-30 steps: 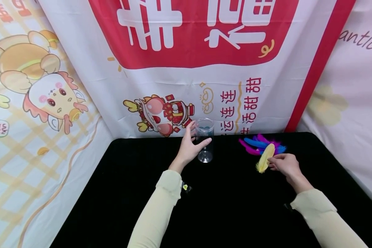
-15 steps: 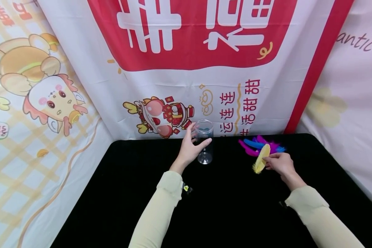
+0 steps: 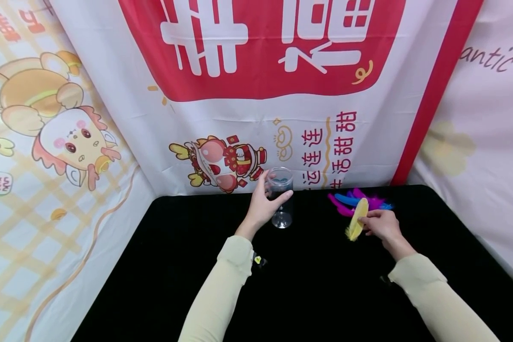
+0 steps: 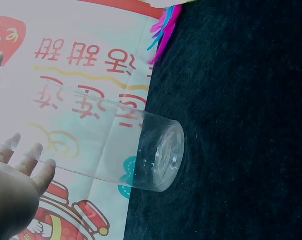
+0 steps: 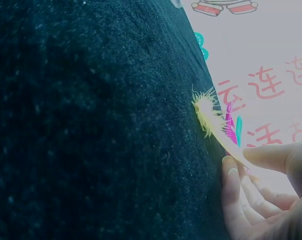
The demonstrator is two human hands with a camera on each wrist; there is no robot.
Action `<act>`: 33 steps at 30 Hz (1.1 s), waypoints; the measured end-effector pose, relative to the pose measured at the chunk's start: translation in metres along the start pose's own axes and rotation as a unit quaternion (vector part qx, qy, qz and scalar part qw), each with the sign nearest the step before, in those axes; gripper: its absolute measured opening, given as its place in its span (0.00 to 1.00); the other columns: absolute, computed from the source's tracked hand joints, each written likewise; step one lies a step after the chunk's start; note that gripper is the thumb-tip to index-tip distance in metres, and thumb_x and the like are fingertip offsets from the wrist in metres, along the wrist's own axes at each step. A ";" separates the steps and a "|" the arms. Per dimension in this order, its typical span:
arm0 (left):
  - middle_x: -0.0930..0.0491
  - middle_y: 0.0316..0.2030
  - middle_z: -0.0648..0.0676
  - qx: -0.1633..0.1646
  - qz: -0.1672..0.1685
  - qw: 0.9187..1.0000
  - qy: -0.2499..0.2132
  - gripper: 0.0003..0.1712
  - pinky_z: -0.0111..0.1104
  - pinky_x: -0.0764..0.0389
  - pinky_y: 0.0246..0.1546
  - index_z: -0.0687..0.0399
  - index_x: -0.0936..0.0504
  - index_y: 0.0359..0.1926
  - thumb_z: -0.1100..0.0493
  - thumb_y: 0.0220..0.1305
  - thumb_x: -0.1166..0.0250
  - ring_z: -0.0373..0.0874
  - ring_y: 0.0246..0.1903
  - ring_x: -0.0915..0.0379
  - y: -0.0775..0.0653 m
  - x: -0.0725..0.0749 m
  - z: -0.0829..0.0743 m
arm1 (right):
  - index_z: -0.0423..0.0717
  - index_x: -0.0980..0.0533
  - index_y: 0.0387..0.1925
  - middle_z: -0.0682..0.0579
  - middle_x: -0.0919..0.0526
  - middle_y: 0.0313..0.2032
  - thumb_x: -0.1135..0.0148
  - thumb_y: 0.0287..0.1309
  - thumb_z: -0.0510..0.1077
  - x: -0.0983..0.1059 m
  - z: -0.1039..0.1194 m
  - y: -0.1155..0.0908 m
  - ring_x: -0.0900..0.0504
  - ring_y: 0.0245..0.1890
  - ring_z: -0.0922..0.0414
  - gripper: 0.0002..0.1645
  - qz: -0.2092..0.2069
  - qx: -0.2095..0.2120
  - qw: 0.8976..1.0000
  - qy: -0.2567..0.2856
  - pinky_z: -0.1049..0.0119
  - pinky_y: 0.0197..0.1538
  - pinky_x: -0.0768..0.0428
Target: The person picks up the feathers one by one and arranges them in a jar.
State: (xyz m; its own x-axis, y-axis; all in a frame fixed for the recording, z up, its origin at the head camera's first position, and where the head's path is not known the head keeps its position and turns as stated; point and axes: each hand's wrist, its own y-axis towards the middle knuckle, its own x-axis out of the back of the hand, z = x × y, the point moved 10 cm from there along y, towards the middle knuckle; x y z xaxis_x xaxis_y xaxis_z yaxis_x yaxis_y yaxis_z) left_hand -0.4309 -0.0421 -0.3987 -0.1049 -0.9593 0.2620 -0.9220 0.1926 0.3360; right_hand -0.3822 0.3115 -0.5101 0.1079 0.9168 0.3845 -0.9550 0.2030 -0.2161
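Note:
A clear, tall plastic jar [image 3: 282,218] stands upright near the far edge of the black-covered table. My left hand [image 3: 261,207] holds it from the left, thumb across the near side and fingers around the back. In the left wrist view, fingertips touch the wall of the jar [image 4: 163,155]. A yellow feather [image 3: 357,220] is pinched between thumb and fingers of my right hand [image 3: 384,225], above the table. The right wrist view shows the fluffy end of the feather [image 5: 208,115] pointing away from the fingers. Behind it lies a pile of magenta, blue and purple feathers [image 3: 345,199].
Black cloth [image 3: 316,285] covers the table. A printed white and red curtain [image 3: 256,111] hangs right behind the far edge, close to the jar. Patterned curtains [image 3: 38,228] close off the left side, and another pale curtain [image 3: 487,156] the right.
My right hand has moved a little left with the yellow feather, away from the pile and towards the jar. The left hand keeps its hold on the jar. The head view has shifted slightly.

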 end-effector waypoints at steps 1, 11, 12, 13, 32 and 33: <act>0.33 0.70 0.53 -0.001 -0.001 1.000 -0.002 0.45 0.55 0.32 0.68 0.38 0.42 0.75 0.49 0.64 0.26 0.51 0.68 0.34 0.000 -0.001 -0.001 | 0.27 0.27 0.60 0.42 0.14 0.39 0.36 0.69 0.44 0.000 0.000 0.000 0.14 0.32 0.57 0.27 0.001 0.002 1.000 0.000 0.62 0.35 0.13; 0.32 0.69 0.57 -0.012 0.003 1.000 -0.029 0.44 0.56 0.35 0.70 0.43 0.40 0.74 0.49 0.64 0.26 0.51 0.69 0.34 0.000 -0.004 -0.007 | 0.27 0.27 0.60 0.42 0.14 0.40 0.36 0.68 0.42 -0.004 0.002 0.001 0.16 0.32 0.57 0.27 0.005 0.010 1.000 0.008 0.62 0.35 0.14; 0.32 0.70 0.57 -0.012 0.004 1.000 -0.027 0.44 0.56 0.35 0.70 0.43 0.40 0.74 0.48 0.64 0.26 0.52 0.69 0.34 0.000 -0.004 -0.006 | 0.27 0.27 0.60 0.42 0.14 0.40 0.36 0.68 0.42 -0.004 0.002 0.001 0.16 0.32 0.57 0.27 0.006 0.011 1.000 0.011 0.62 0.35 0.14; 0.32 0.70 0.57 -0.013 0.004 1.000 -0.027 0.44 0.56 0.35 0.70 0.43 0.40 0.74 0.48 0.64 0.26 0.53 0.69 0.34 0.001 -0.004 -0.006 | 0.27 0.27 0.60 0.42 0.14 0.40 0.36 0.68 0.42 -0.005 0.002 0.001 0.16 0.32 0.57 0.27 0.008 0.011 1.000 0.014 0.62 0.36 0.14; 0.26 0.65 0.57 -0.022 -0.003 0.999 -0.029 0.42 0.47 0.32 0.70 0.50 0.36 0.73 0.50 0.64 0.26 0.46 0.67 0.31 0.003 -0.003 -0.010 | 0.26 0.28 0.61 0.44 0.15 0.43 0.37 0.70 0.41 -0.010 0.019 -0.003 0.13 0.34 0.60 0.26 0.030 0.039 0.998 0.043 0.60 0.45 0.13; 0.26 0.65 0.58 -0.022 -0.003 0.999 -0.028 0.42 0.47 0.32 0.69 0.50 0.36 0.73 0.50 0.64 0.26 0.47 0.67 0.31 0.003 -0.003 -0.009 | 0.26 0.29 0.61 0.44 0.15 0.42 0.37 0.70 0.41 -0.010 0.020 -0.005 0.13 0.34 0.60 0.26 0.031 0.041 0.998 0.043 0.59 0.46 0.13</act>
State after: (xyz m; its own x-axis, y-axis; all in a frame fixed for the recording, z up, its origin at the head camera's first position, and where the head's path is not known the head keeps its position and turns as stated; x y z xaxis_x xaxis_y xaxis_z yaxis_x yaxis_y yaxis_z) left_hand -0.4295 -0.0366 -0.3902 -0.1214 -0.9703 0.2091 -0.9054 0.1946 0.3774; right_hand -0.3845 0.2941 -0.4950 0.0669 0.9536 0.2935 -0.9796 0.1186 -0.1621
